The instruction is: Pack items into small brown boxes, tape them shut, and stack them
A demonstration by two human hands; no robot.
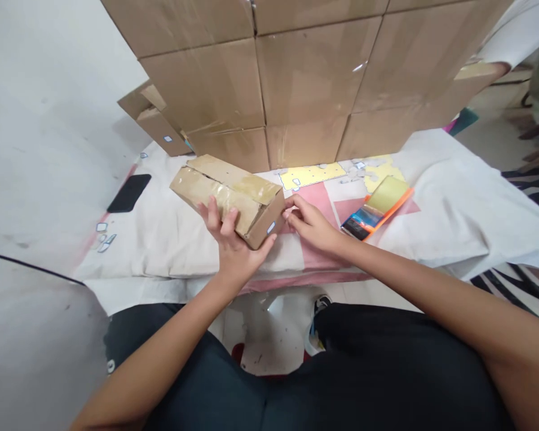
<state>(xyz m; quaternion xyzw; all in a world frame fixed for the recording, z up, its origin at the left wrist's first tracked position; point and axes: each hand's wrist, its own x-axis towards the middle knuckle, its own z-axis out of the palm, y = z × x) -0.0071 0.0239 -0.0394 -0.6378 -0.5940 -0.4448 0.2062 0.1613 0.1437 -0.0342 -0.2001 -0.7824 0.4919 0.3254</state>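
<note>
In the head view, we see the taped cardboard box [247, 179] tilted on the cloth-covered table [435, 197], near the middle of the picture. Our left hand [236, 239] is wrapped around its near side, with fingers on top. Our right hand [312, 221] has curled fingers by its right end; we can't tell if they pinch anything. We think the box is light and stiff, but the thin card could dent and the shiny tape may be slippery. We'd best hold it by both long sides.

From the box, the big box stack [305, 72] blocks us at one o'clock. A small open box [161, 131] sits at eleven, the black phone [129, 193] at nine, and the orange tape dispenser [386, 194] at three.
</note>
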